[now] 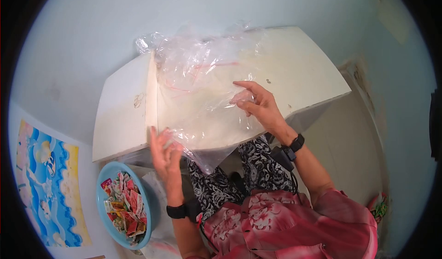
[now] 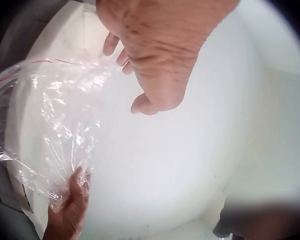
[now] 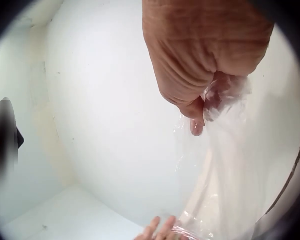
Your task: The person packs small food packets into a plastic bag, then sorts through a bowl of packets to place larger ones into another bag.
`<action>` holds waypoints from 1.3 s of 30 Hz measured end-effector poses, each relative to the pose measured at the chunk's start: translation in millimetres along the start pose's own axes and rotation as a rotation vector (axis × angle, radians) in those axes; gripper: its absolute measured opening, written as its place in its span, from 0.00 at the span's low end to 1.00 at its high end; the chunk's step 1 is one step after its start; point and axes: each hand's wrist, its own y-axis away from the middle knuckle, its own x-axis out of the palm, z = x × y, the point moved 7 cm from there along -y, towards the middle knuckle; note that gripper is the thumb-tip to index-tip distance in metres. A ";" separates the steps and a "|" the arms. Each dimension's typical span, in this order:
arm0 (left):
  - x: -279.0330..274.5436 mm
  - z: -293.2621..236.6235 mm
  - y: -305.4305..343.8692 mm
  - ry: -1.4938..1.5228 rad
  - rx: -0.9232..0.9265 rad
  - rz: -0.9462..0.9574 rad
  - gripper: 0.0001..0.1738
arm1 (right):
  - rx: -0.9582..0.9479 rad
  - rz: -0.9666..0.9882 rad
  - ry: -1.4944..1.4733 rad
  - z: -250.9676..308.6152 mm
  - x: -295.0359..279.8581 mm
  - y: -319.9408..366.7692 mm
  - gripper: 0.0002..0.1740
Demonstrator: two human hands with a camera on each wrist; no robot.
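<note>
A clear plastic bag (image 1: 207,120) stretches between my hands, above the front part of the white table. My right hand (image 1: 260,104) grips one side of it, the plastic bunched among the curled fingers, as the right wrist view shows at the gathered film (image 3: 225,95). At the bag's other side is my left hand (image 1: 166,155), fingers extended and thumb held apart from them. In the left wrist view, the bag's edge with a red line (image 2: 50,61) runs towards the left fingertips. The bag's lower corner hangs past the table's front edge.
More crumpled clear plastic (image 1: 198,51) with red lines lies at the back of the white table (image 1: 299,70), by the wall. A raised ledge (image 1: 152,97) crosses the table's left part. A blue basin (image 1: 149,213) of colourful wrappers (image 1: 129,203) stands at lower left.
</note>
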 end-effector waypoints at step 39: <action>23.4 69.4 -8.5 0.293 -0.135 0.084 0.12 | -0.061 0.160 0.411 -28.5 21.3 -100.9 0.03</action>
